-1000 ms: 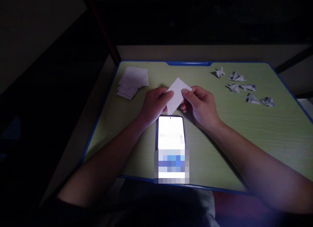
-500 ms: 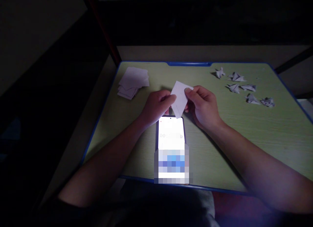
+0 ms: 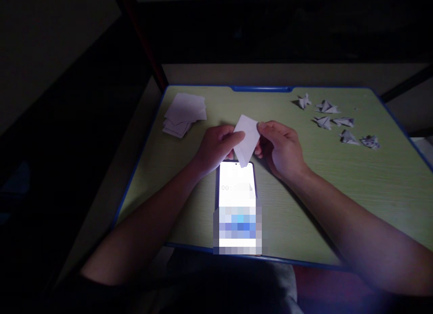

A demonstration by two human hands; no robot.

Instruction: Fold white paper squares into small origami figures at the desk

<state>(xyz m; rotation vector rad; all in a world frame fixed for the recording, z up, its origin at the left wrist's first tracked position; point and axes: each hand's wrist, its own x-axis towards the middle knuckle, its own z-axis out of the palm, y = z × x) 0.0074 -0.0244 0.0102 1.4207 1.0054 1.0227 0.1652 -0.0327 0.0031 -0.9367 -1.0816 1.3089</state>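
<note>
A small white sheet of folded paper [image 3: 247, 140] is held up over the table, its lower tip just above the top of a lit phone [image 3: 237, 176]. My left hand [image 3: 218, 147] pinches the paper's left side, thumb lying on its face and the fingers behind it. At the upper right edge, my right hand [image 3: 280, 145] grips the paper between thumb and fingers. Crease lines show on its face. The fingers behind the paper are partly hidden.
A stack of white paper sheets [image 3: 186, 107] lies at the table's back left. Several small folded paper figures [image 3: 327, 107] stand at the back right. The green table [image 3: 162, 205] has a raised blue rim [image 3: 262, 89]. Surroundings are dark.
The paper has shifted slightly down and left and turned a little. My right thumb has slid to its right edge, covering less of its face. My left hand has barely moved.
</note>
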